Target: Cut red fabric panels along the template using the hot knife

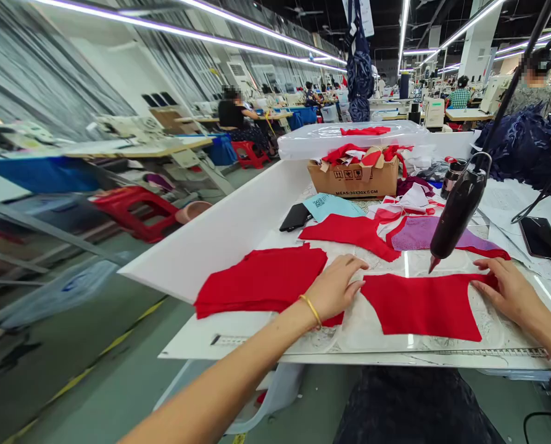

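Left hand (335,287) and right hand (506,290) apart, at opposite upper corners of a flat red fabric panel (426,308) on the white table (187,344), near its front edge. Left thumb and fingers parted; can't tell if right is pinching. Two-corner contact probably keeps cloth flat. Black pointed hanging tool (460,213) overhead; stacked red fabric pieces (261,277) left, likely for easy reach.

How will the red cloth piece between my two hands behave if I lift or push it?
The red cloth piece will probably be light and floppy, as it looks thin and lies flat. Lifted by one corner, it would likely droop, since no stiffening shows. Pushed, it may slide or wrinkle, because the tabletop looks smooth and shiny.
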Demonstrator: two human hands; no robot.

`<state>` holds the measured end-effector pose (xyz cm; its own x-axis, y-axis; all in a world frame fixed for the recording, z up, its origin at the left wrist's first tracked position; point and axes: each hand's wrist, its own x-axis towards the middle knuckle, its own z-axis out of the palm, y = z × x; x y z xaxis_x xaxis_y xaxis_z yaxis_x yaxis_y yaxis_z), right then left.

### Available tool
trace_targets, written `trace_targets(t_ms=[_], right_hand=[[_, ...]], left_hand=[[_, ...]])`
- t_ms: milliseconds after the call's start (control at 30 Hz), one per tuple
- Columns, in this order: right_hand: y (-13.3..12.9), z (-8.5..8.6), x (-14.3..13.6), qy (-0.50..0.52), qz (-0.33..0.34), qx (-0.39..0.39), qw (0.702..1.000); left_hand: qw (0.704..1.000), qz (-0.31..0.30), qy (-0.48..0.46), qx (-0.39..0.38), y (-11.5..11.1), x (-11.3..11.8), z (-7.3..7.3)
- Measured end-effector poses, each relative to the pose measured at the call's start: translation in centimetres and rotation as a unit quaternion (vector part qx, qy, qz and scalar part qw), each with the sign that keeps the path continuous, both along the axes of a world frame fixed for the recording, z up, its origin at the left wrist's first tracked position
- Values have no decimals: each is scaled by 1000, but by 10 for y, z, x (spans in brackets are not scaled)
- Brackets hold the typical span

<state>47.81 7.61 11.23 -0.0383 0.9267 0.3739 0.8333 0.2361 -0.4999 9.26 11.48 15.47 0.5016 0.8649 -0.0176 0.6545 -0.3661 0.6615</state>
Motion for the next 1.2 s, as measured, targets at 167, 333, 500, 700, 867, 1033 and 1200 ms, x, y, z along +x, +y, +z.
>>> trace_targets(t_ms=[167,333,500,700,867,1033,1200], right_hand=[[-9,-15,10,-53,4,109,993],[-14,-17,9,-74,26,90,993],[-8,-20,14,-123,25,90,988],[-8,-13,12,-126,66,141,980],[-7,-22,18,-152,52,115,980],[-7,-27,20,-125,5,121,985],[-10,-24,15,-89,-41,161,982]], left_hand=[[983,-107,51,142,-29,-2,-19],[958,-148,108,221,-43,-8,-30],[959,-134,111,223,-49,-14,-19],[950,-149,97,257,-52,-17,-18],[949,-206,71,226,-52,-7,-23],[953,-208,35,218,-45,8,-17],[942,-159,143,260,-5,40,-11]])
